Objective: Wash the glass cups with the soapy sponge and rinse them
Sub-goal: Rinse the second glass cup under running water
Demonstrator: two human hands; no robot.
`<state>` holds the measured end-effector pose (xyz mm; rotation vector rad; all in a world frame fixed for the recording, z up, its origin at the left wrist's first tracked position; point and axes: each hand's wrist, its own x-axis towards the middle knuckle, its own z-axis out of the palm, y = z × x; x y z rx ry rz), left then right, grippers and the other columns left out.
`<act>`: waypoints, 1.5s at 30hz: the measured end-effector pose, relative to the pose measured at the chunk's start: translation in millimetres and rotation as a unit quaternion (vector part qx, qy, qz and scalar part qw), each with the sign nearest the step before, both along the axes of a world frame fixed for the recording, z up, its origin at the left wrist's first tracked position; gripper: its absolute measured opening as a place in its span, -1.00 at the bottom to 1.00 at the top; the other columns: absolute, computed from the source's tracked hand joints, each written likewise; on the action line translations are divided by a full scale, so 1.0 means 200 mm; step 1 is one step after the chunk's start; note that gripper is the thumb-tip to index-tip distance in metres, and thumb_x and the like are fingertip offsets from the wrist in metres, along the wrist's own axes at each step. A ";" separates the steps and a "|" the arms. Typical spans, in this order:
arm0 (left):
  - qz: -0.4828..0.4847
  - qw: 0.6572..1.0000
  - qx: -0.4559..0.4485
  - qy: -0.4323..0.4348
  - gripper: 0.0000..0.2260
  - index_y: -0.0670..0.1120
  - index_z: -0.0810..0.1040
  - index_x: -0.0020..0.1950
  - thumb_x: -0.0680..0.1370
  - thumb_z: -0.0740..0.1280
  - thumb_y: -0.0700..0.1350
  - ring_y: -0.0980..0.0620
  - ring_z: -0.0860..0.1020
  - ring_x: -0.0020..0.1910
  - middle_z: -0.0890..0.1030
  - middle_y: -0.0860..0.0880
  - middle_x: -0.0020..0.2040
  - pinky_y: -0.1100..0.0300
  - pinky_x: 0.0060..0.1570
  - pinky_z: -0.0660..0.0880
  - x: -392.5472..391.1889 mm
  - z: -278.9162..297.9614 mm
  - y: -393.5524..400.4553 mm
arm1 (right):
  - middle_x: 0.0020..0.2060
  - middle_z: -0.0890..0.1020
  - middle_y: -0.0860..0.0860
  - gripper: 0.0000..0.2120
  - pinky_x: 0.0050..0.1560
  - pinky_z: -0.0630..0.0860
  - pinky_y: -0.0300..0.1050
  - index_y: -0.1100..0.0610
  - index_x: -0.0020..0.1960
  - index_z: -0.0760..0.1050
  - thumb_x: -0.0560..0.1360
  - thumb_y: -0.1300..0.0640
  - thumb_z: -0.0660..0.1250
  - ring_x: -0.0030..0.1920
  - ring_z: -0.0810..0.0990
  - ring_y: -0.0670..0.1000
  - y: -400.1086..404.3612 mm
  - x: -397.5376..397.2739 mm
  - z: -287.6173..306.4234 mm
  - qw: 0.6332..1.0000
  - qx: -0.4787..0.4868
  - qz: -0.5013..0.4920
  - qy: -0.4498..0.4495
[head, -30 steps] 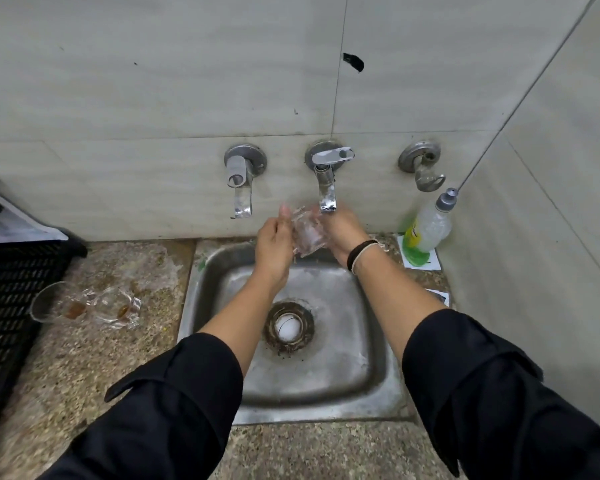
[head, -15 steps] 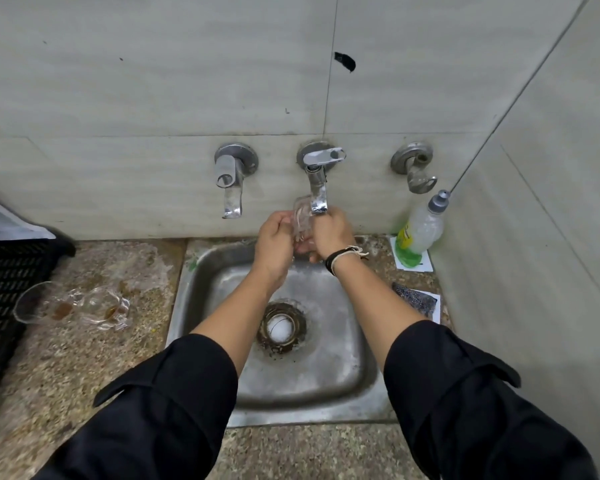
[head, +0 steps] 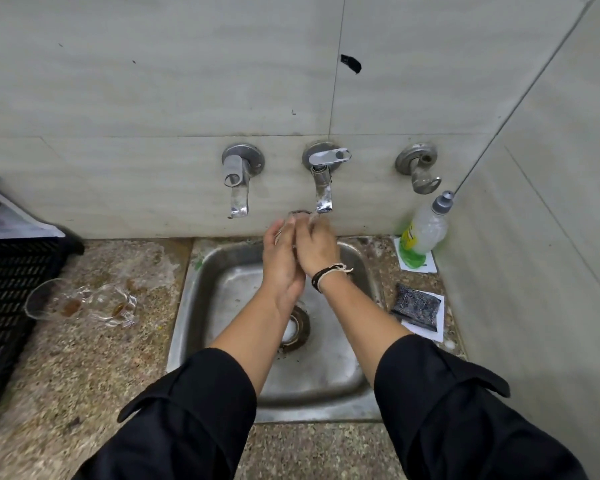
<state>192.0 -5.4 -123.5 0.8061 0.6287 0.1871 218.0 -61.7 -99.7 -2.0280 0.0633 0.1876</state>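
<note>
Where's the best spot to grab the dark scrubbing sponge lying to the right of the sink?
Take the sponge by its two long side edges, coming straight down from above. It lies flat on white paper on the counter, top face open, nothing stacked on it. The right hand is nearer, though now busy.

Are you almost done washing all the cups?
Not yet. No clean cup shows anywhere. Both hands, left hand and right hand, hold one glass cup under the middle tap. Two cups with brown dregs lie on the counter, unwashed.
</note>
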 end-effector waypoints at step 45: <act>-0.160 0.982 0.076 0.060 -0.80 -0.30 0.56 0.22 0.66 0.20 -0.30 0.03 0.62 -0.23 0.66 -0.15 -0.07 0.20 -0.30 0.54 -0.01 0.05 0.08 | -0.06 0.41 0.14 -0.82 -0.28 0.28 -0.03 0.24 0.00 0.40 0.55 0.11 0.20 -0.23 0.38 0.04 -0.22 -0.07 -0.11 0.964 -0.090 -0.009 -0.249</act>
